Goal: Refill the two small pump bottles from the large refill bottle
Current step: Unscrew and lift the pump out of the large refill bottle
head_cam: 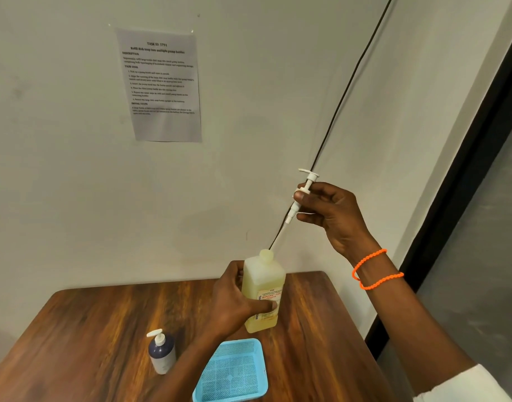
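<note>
On tabletop [104, 320]: one dark pump bottle [161, 354], one blue basket [232, 369]. My left hand [239, 300] wraps one yellow bottle [263, 288], its mouth uncapped; right hand [328, 213] pinches one pump head [302, 192] above it.

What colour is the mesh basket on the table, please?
Light blue basket; head view.

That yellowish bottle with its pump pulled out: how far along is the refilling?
Early, it seems. Done: the pump head is out of the yellowish bottle; only its tube tip is near the mouth. In hand: the right hand holds the pump up, the left hand steadies the bottle. Left: the dark pump bottle is still capped, the blue basket is empty, and no pouring shows.
</note>
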